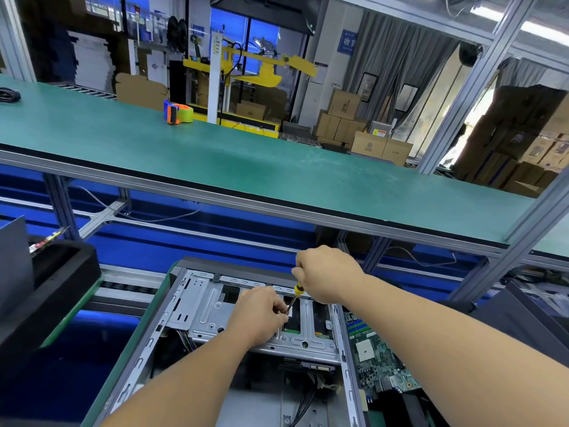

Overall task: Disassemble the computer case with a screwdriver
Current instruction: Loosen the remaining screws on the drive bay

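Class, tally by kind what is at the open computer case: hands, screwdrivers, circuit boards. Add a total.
Hands: 2, left hand and right hand
Screwdrivers: 1, the screwdriver
Circuit boards: 1, the green motherboard
Total: 4

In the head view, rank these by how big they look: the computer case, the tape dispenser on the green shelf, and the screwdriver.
1. computer case, by far the largest.
2. tape dispenser.
3. screwdriver, though the right hand hides most of its handle, and the dispenser sits farther away, so these two are unsure.
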